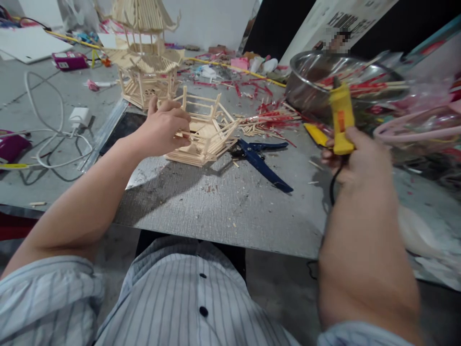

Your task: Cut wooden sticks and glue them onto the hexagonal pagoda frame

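Observation:
My left hand (163, 126) rests at the left side of a small frame of thin wooden sticks (212, 137), its fingers curled around the edge. The frame lies on the table with several short posts sticking up. Over to the right, my right hand (365, 156) grips a yellow hot glue gun (342, 117) by its body, raised above the table. A black cord hangs from the gun, and motion blurs its outline a little. Dark blue-handled cutters (264, 166) lie just right of the frame. Behind my left hand stands a tiered wooden stick pagoda (146, 65).
A metal bowl (306, 79) holding sticks stands at the back right, beside a pink basket (414, 129). Loose sticks with red wrapping (273, 117) lie in front of it. A white charger (79, 117) with cables and a dark flat object (120, 132) are on the left.

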A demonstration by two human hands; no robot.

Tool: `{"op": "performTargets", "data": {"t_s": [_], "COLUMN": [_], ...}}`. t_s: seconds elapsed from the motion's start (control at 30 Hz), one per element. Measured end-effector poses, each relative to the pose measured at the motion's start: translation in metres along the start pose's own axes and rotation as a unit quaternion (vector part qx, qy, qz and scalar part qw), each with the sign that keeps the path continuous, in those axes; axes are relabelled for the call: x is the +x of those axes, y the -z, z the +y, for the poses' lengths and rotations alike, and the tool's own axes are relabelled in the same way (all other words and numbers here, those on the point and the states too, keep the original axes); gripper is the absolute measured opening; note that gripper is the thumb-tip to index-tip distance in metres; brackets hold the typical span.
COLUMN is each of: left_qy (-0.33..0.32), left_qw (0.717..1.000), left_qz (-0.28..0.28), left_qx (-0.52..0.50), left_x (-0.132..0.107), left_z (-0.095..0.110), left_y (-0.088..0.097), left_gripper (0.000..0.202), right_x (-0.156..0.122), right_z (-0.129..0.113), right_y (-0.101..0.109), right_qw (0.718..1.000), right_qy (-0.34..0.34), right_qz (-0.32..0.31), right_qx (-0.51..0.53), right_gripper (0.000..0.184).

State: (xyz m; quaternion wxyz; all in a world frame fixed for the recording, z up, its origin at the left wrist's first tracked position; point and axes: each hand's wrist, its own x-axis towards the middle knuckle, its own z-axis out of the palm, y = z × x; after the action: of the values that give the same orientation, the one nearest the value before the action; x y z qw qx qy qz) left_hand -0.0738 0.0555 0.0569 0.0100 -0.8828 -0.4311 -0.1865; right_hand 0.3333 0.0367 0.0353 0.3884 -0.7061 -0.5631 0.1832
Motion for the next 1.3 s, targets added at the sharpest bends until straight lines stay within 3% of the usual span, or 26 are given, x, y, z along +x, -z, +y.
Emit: {"op": "performTargets", "data": {"t_s": [0.07,0.13,0.3,0.43,0.53,0.8,0.93,1.07,1.2,1.3], "left_qy": [-0.003,-0.002,-0.002,-0.012,-0.018,-0.007,-0.01,-0.012,-0.005,-0.007], "left_qw": [1.0,1.0,1.0,1.0,1.0,1.0,1.0,1.0,1.0,1.0], "left_qz": [0.003,0.005,0.008,0.001,-0.009,-0.016,-0.014,-0.014,-0.023,-0.024], "left_qx": [-0.006,-0.01,-0.012,-0.004,0.001,0.01,0.005,0.001,0.009,0.011], "left_x": [0.0,0.001,0.001,0.0,-0.001,-0.001,-0.001,0.0,0.0,0.0], "left_z": [-0.002,-0.004,-0.005,-0.003,-0.001,0.003,0.001,0.0,0.002,0.005], "left_y": [-0.002,-0.004,-0.006,-0.005,-0.003,-0.002,-0.004,-0.005,-0.003,-0.001], "left_gripper": [0.016,0.016,0.016,0.017,0.019,0.019,0.018,0.02,0.023,0.022], "right_x": [-0.011,-0.026,-0.056,-0.066,-0.07,-0.078,-0.081,-0.086,-0.085,-0.083], "right_z": [-0.017,-0.036,-0.069,-0.074,-0.072,-0.067,-0.061,-0.058,-0.057,-0.052], "right_y": [-0.003,-0.01,-0.029,-0.041,-0.047,-0.058,-0.061,-0.067,-0.075,-0.078], "right_qw": [0.976,0.953,0.951,0.929,0.91,0.913,0.923,0.952,0.96,0.954], "right_qy": [-0.115,-0.121,0.005,0.051,0.087,0.136,0.161,0.159,0.169,0.24], "right_qz": [-0.008,-0.032,-0.061,-0.09,-0.13,-0.203,-0.19,-0.132,-0.106,-0.112], "right_qx": [0.187,0.275,0.303,0.355,0.384,0.326,0.292,0.226,0.198,0.139], "right_gripper": [0.01,0.016,0.025,0.037,0.029,0.017,0.018,0.021,0.028,0.026]}}
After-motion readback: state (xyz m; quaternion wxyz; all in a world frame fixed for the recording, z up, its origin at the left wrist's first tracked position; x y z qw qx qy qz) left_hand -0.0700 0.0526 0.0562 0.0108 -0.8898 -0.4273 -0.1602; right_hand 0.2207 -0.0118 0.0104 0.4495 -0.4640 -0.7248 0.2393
